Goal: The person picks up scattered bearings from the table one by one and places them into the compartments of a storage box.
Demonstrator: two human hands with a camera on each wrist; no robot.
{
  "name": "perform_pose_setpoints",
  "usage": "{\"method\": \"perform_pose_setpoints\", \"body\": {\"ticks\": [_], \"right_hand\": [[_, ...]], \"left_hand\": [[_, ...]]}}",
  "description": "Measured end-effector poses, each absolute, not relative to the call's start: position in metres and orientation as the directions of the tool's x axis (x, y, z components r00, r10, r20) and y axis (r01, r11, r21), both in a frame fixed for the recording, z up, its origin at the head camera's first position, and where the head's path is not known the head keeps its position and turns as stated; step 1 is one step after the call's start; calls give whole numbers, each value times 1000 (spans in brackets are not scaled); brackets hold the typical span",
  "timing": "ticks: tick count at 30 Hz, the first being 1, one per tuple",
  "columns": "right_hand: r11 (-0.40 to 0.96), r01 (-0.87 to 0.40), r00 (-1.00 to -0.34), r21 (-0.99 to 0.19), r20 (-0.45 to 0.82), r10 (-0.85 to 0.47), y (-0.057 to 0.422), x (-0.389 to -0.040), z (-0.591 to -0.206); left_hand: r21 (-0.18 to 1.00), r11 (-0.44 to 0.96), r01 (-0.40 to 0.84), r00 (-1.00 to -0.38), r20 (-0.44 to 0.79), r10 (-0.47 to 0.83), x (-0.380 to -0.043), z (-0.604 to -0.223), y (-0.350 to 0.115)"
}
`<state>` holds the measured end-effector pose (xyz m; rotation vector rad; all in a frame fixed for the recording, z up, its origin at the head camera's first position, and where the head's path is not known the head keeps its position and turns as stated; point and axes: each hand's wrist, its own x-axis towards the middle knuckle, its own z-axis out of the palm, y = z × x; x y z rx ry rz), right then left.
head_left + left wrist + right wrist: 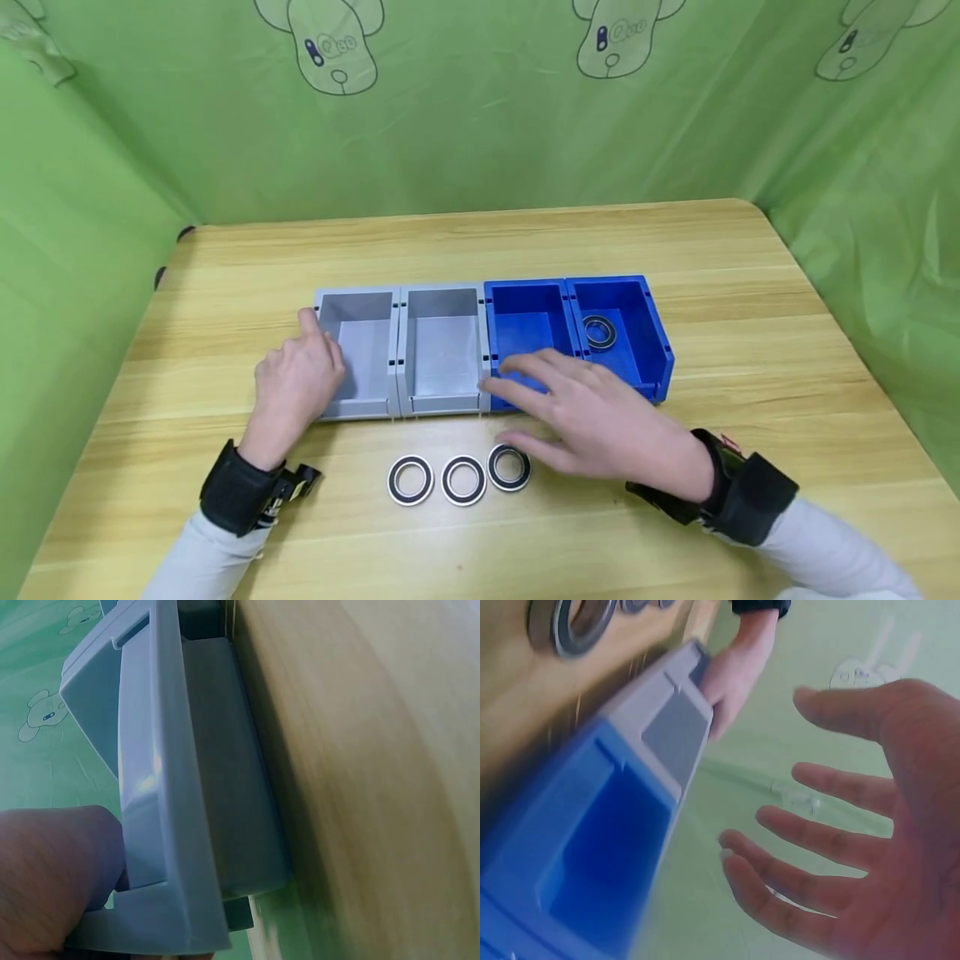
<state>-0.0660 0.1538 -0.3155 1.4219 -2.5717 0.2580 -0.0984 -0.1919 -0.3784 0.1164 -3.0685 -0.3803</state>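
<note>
Behind and at both sides, a pale wood-grain tabletop [750, 275] is being enclosed by green fabric [480, 150] printed with cartoon animal heads [337, 67]. Across the middle of the table, a row is being formed by four open bins set side by side and touching: from left to right, a first gray bin [365, 354], a second gray bin [444, 350], a first blue bin [528, 321] and a second blue bin [633, 350]. One black-and-silver bearing [612, 333] is being held inside the second blue bin, near its left wall. On the bare wood in front of the row, three more are being displayed flat: a left bearing [410, 501], a middle bearing [463, 500] and a right bearing [509, 486], the last two lying just beside each other. The outer left wall of the first gray bin is being grasped by the left hand [296, 379], with the thumb being kept on the inner side. The right hand [581, 408] is being held free, fingers spread and slightly bent, over the front of the first blue bin, its thumb being poised near the right bearing. Both wrists are being circled by black straps [238, 490], and both forearms are being covered by pale gray sleeves [197, 560].
</note>
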Motion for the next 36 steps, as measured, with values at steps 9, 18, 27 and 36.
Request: {"method": "perform_pose_setpoints", "body": {"ticks": [9, 18, 27, 36], "right_hand": [[516, -848, -510, -121, -73, -857, 140, -52, -329], [494, -861, -455, -118, -253, -854, 130, -52, -348], [470, -877, -439, -101, -231, -868, 130, -52, -362], [487, -863, -448, -137, -239, -861, 130, -50, -364]], "left_hand": [[243, 967, -77, -996, 32, -87, -99, -377, -191], [239, 968, -80, -996, 27, -89, -99, -376, -191], [239, 968, -82, -995, 37, -94, -99, -377, -190], [240, 967, -83, -992, 69, -102, -99, -378, -189]]}}
